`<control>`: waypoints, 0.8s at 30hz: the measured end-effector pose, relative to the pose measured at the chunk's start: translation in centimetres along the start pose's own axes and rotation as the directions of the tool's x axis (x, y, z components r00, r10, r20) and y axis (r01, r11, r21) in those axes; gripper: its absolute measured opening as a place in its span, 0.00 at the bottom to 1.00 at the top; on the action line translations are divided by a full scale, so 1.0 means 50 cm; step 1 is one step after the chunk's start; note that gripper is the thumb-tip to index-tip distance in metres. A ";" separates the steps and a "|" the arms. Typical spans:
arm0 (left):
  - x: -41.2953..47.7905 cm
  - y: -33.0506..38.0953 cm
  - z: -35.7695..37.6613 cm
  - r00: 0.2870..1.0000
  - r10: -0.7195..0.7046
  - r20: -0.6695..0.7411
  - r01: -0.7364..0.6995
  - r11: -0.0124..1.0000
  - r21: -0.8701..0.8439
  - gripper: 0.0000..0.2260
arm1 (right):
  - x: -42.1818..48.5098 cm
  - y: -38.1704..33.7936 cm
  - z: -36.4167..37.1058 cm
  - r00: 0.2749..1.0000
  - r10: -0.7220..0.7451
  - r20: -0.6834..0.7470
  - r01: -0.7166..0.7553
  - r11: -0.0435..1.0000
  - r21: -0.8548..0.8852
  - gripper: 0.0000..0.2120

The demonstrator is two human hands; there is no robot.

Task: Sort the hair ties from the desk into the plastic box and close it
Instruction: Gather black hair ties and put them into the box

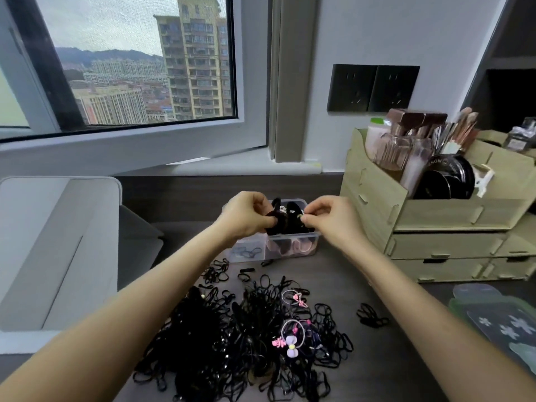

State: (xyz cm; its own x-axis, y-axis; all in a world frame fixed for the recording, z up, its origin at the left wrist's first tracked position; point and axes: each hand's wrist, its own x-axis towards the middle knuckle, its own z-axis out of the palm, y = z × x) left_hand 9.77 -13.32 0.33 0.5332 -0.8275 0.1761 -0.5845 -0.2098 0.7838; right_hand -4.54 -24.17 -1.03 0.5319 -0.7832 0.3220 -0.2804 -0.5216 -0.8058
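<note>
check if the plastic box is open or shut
Open: no lid covers the plastic box; the left hand and right hand hold black hair ties over its top.

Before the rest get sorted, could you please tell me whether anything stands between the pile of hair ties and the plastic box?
Nothing visible does. Only bare desk and stray ties lie between the pile of hair ties and the open plastic box. The left hand and right hand hold black hair ties above it.
</note>
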 end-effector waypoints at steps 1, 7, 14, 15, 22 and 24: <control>0.024 0.004 0.006 0.999 0.040 -0.004 -0.039 0.997 0.070 0.04 | 0.021 0.007 0.011 0.998 -0.016 -0.059 0.013 0.998 -0.062 0.03; 0.125 0.004 0.059 0.994 0.035 0.100 -0.080 0.869 0.489 0.08 | 0.086 0.054 0.055 0.994 -0.088 -0.058 0.053 0.892 -0.449 0.07; 0.131 0.000 0.033 0.991 -0.053 0.122 0.017 0.959 0.283 0.15 | 0.076 0.043 0.039 0.992 -0.122 -0.023 0.097 0.879 -0.467 0.09; 0.127 0.000 0.022 0.991 -0.057 0.124 0.026 0.972 0.235 0.15 | 0.072 0.037 0.035 0.993 -0.116 -0.033 0.089 0.892 -0.444 0.09; 0.042 -0.015 -0.065 0.997 -0.031 0.066 0.022 0.991 0.131 0.18 | -0.047 -0.044 0.032 0.958 -0.184 0.221 0.242 0.931 -0.273 0.07; -0.009 -0.025 -0.095 0.998 -0.019 0.052 0.004 0.961 0.277 0.15 | -0.096 -0.061 0.057 0.876 -0.160 0.456 0.289 0.930 -0.229 0.09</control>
State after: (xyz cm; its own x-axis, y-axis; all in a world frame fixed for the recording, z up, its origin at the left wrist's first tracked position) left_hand 13.16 -10.21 2.09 0.5116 -0.8493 0.1300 -0.7289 -0.3489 0.5890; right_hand -3.96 -17.84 -1.57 0.8748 -0.4481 0.1841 -0.2898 -0.7886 -0.5423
